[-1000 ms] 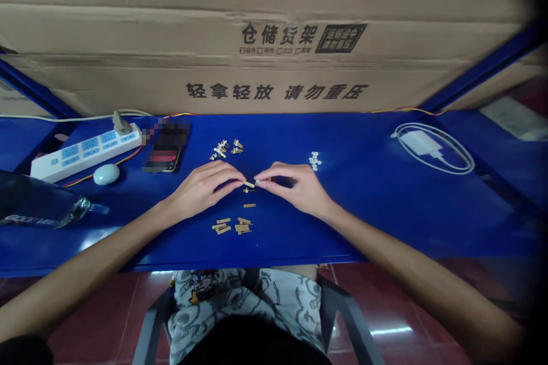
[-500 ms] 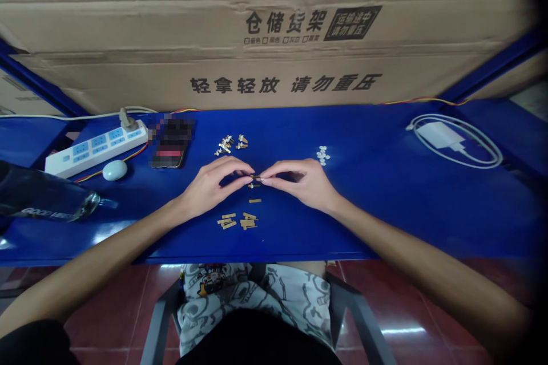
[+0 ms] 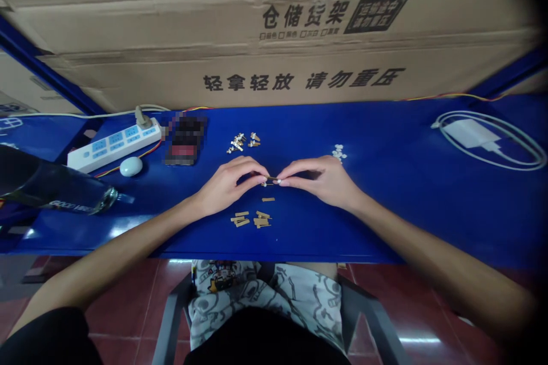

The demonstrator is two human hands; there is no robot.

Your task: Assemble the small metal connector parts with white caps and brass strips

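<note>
My left hand (image 3: 231,187) pinches one end of a thin brown strip (image 3: 271,177) above the blue table. At its other end, my right hand (image 3: 325,182) is closed in a pinch, with a small white piece (image 3: 279,181) showing between the fingertips. Just below the fingers lies a brown strip with a white part (image 3: 265,185), and nearer me a plain brown strip (image 3: 268,199). Two small piles of brown strips (image 3: 240,219) (image 3: 262,220) lie toward the front edge. Beyond my left hand are strips fitted with white pieces (image 3: 237,144). Loose white pieces (image 3: 338,151) lie behind my right hand.
On the left are a power strip (image 3: 113,145), a pixelated phone (image 3: 184,142), a pale rounded object (image 3: 131,166) and a dark bottle (image 3: 55,182) lying tilted. A charger with a coiled white cable (image 3: 473,134) sits at right. Cardboard (image 3: 240,28) stands behind the blue table (image 3: 377,199).
The whole view has shifted, so the table's things appear farther right. Both hands keep their pinch at the strip, and the white piece at my right fingertips now shows more plainly.
</note>
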